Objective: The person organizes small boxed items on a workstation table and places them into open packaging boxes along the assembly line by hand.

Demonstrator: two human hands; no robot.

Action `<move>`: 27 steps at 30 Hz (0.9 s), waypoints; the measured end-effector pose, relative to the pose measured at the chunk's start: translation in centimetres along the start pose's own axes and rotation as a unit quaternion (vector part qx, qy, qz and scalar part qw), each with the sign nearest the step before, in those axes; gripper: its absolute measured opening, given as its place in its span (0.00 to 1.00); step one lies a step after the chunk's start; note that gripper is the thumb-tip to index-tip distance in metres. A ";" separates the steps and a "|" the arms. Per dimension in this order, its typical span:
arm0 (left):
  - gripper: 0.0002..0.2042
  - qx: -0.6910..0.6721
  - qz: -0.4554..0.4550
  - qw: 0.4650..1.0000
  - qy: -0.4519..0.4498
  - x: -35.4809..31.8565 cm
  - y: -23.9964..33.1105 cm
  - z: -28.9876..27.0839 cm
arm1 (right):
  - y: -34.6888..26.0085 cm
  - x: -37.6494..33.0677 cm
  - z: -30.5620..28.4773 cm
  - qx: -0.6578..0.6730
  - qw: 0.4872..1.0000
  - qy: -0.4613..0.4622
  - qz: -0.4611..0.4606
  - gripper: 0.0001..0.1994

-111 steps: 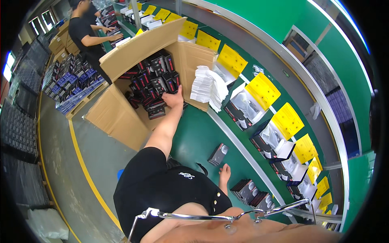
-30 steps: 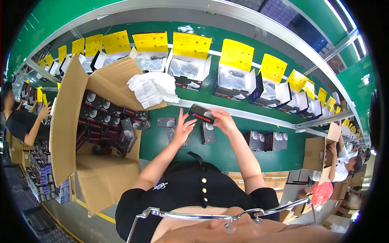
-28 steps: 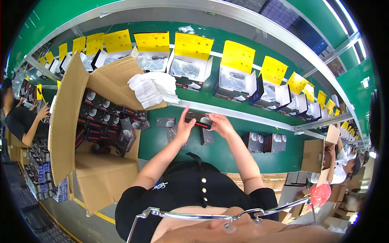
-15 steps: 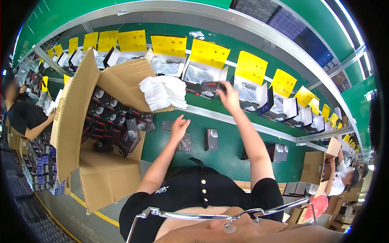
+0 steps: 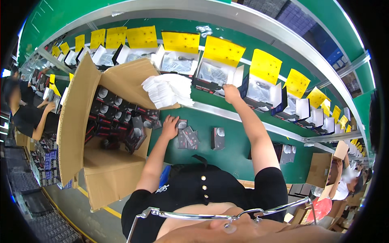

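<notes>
My right hand (image 5: pixel 231 94) reaches forward to the front right corner of an open black carton (image 5: pixel 205 86) with its yellow-lined lid raised. Its fingers are curled at the carton's edge; whatever they may hold is hidden. A clear-bagged item (image 5: pixel 213 73) lies inside that carton. On the green bench, my left hand (image 5: pixel 170 127) lies open, fingers spread, beside a small dark box (image 5: pixel 182 124). Several more small dark boxes (image 5: pixel 189 137) lie just below it. Another small box (image 5: pixel 218 138) stands apart to their right.
A large cardboard box (image 5: pixel 114 164) full of small dark boxes stands open at left, with white papers (image 5: pixel 168 90) on its flap. Open cartons line the shelf behind a metal rail (image 5: pixel 214 110). Small boxes (image 5: pixel 288 153) sit at right. Other people work at both sides.
The small dark box my right hand held over the open carton no longer shows; that hand is now at the carton's corner. My left hand has lowered onto the bench and spread its fingers.
</notes>
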State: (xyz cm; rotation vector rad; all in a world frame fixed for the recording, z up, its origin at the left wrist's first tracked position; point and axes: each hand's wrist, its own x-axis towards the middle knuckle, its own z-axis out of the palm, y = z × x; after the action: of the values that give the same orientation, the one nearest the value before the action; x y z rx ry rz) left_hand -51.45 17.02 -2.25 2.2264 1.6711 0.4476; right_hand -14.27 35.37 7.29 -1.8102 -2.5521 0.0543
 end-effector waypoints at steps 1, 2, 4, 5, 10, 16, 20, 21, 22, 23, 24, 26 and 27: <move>0.33 -0.079 -0.014 0.996 -0.031 0.2 -1.4 0.1 | -0.8 0.0 -1.2 -0.002 1.000 -0.025 0.001 0.17; 0.33 -0.079 -0.015 0.996 -0.034 0.9 -1.9 -0.4 | -0.8 -0.2 -2.1 -0.004 0.999 -0.050 0.013 0.20; 0.36 -0.062 0.031 0.994 -0.087 2.0 -2.3 -1.4 | -0.8 -0.6 -3.0 0.026 0.997 -0.060 0.029 0.25; 0.39 -0.055 0.046 0.993 -0.093 1.9 -2.5 -1.9 | -1.7 -1.5 -3.2 0.068 0.996 0.050 -0.023 0.25; 0.35 -0.093 -0.087 0.992 -0.010 -2.8 -2.9 -2.3 | -11.2 -10.2 -2.6 0.271 0.944 0.141 -0.124 0.17; 0.26 -0.626 -0.206 0.741 -0.127 -3.5 0.6 -4.5 | -18.1 -15.7 -5.2 0.457 0.879 0.084 -0.110 0.32; 0.24 -0.752 -0.181 0.607 -0.183 -3.2 5.8 -4.5 | -15.2 -15.7 -3.8 0.559 0.818 -0.034 -0.129 0.28; 0.25 -0.742 -0.225 0.619 -0.125 -2.8 6.3 -4.5 | -13.9 -15.2 -3.8 0.575 0.816 0.004 -0.062 0.24; 0.26 -0.728 -0.267 0.628 -0.068 -2.4 6.9 -4.4 | -12.4 -14.3 -4.0 0.586 0.809 0.044 0.006 0.21; 0.34 -0.561 -0.267 0.783 -0.024 -2.5 7.4 -3.9 | -11.3 -12.9 -4.6 0.563 0.814 0.137 0.033 0.19; 0.34 -0.560 -0.267 0.784 -0.022 -2.9 7.0 -3.2 | -10.6 -11.0 -5.5 0.535 0.811 0.230 0.057 0.18; 0.46 -0.188 -0.188 0.957 0.111 -3.6 5.7 -1.1 | -9.4 -6.4 -8.3 0.467 0.824 0.301 0.109 0.16; 0.53 -0.224 -0.248 0.940 0.063 -3.4 6.3 -0.4 | -8.3 -4.0 -8.8 0.411 0.841 0.341 0.086 0.16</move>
State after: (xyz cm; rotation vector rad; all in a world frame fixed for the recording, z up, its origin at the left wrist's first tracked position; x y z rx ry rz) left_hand -47.09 12.08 0.62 1.4191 1.8815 0.7526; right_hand -20.48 29.01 16.36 -1.3428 -1.5048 0.3667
